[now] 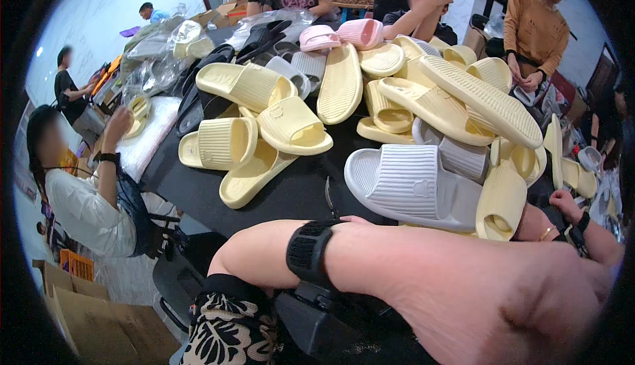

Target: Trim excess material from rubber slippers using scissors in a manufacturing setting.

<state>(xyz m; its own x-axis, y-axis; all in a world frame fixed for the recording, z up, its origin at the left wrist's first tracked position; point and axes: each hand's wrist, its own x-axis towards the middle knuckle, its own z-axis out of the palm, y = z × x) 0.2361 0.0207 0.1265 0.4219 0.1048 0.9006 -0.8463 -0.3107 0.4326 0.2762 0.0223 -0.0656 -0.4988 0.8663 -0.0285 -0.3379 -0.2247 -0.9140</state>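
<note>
Black tabletop (291,193), heaped with foam slide sandals, loose and unpaired, apparently tipped out for sorting. Landmark: a white ribbed slide (410,186), nearest the wearer, sole down. Just right of it, a pale yellow slide (501,201) on its side; behind it, a mound of yellow slides (436,94), some upside down with tread showing; far behind, two pink slides (340,34); left of it, a smaller yellow cluster (254,123). Clear plastic bags (155,67) at the far left hold further slides. One forearm with a black wristband (307,251) crosses the foreground below the landmark; the hands' grip cannot be told. Cardboard boxes (86,312) on the floor, contents unseen.
</note>
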